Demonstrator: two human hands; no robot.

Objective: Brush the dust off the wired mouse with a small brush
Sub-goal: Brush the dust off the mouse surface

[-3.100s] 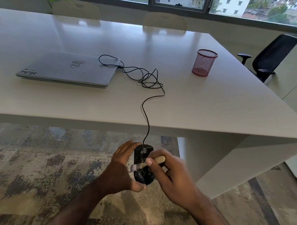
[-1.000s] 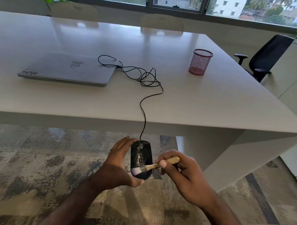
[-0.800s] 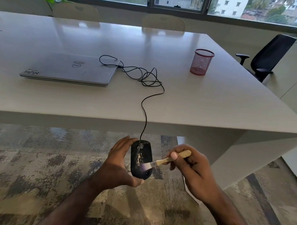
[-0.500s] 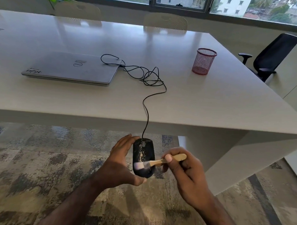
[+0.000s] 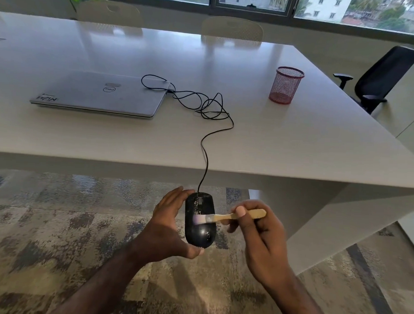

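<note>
Holding black wired mouse (image 5: 200, 224) at lower centre of frame, off table edge, left hand (image 5: 168, 228) cups it from left, thumb under near end. Right hand (image 5: 257, 232) pinches wooden handle of small brush (image 5: 227, 216); bristles touch mouse top. Pale dust specks on mouse's far half. Cable (image 5: 206, 142) runs up over white table (image 5: 296, 141) to closed laptop (image 5: 99, 94), centre left.

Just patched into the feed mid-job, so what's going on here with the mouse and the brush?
A person is dusting a black wired mouse, held off the table over the carpet. The left hand grips the mouse along its side and near end. The right hand pinches a small wooden-handled brush, whose bristles lie across the middle of the mouse's top. Pale specks still show near the cable end. The cable runs up over the table edge to a closed laptop.
</note>
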